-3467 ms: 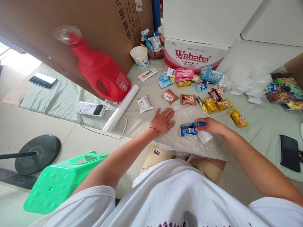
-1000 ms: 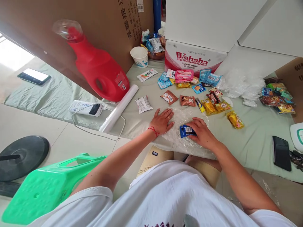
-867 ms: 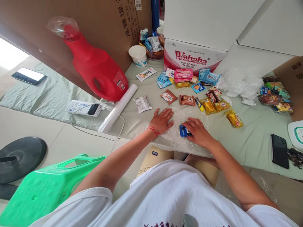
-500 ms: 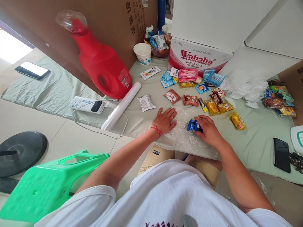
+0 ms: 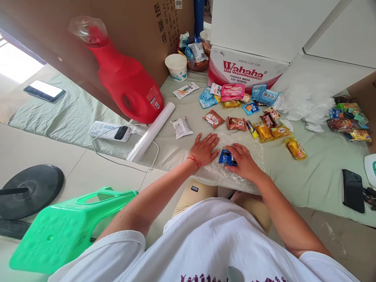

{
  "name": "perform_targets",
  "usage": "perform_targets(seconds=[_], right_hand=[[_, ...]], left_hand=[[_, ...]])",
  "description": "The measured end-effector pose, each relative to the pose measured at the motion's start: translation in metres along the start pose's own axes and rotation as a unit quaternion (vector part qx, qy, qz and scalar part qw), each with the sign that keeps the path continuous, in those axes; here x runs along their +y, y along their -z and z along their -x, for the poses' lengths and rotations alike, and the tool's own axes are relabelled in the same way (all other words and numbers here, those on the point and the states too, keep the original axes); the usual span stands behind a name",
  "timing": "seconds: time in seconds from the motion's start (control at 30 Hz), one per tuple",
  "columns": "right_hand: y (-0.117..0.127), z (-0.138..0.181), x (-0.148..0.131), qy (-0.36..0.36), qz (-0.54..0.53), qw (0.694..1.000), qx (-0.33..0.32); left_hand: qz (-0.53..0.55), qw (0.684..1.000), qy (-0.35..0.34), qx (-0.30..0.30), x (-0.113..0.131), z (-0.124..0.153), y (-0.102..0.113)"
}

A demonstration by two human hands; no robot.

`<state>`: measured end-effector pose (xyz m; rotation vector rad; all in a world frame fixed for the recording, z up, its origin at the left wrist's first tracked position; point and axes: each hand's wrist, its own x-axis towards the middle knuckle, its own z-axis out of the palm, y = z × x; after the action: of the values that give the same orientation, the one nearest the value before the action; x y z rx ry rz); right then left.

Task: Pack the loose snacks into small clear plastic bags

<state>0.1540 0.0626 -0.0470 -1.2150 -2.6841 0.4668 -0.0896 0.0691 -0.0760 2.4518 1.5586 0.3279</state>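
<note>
My left hand (image 5: 205,149) lies flat with its fingers stretched out, pressing on the left side of a sheet of clear plastic film (image 5: 248,154) spread over the green cloth. My right hand (image 5: 243,161) grips small blue snack packets (image 5: 225,157) low over the film, just right of my left hand; its fingers partly cover them, so I cannot tell how many there are. Beyond the film sit a brown packet (image 5: 214,118), a second brown packet (image 5: 236,124) and a white packet (image 5: 181,127). Yellow packets (image 5: 263,131) are to the right.
A roll of clear film (image 5: 152,131) lies at the left beside a red jug (image 5: 132,86) and a white power bank (image 5: 110,131). Behind are a paper cup (image 5: 176,67) and a Wahaha carton (image 5: 246,66). Crumpled plastic (image 5: 305,105) and a black phone (image 5: 353,190) are rightward.
My right hand has slid left with the blue packets, bringing them close to my left hand. My left hand has stayed flat on the film.
</note>
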Motion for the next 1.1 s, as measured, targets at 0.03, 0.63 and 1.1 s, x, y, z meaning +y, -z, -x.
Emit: perform_targets(seconds=[0.03, 0.63, 1.1], right_hand=[[0.002, 0.002, 0.002, 0.004, -0.009, 1.000, 0.003], [0.029, -0.002, -0.007, -0.019, -0.010, 0.999, 0.048], [0.010, 0.007, 0.001, -0.021, 0.009, 1.000, -0.013]], left_hand=[[0.000, 1.000, 0.000, 0.000, 0.000, 0.000, 0.000], [-0.006, 1.000, 0.008, -0.003, 0.000, 0.000, 0.000], [-0.008, 1.000, 0.008, -0.006, 0.000, 0.000, -0.001]])
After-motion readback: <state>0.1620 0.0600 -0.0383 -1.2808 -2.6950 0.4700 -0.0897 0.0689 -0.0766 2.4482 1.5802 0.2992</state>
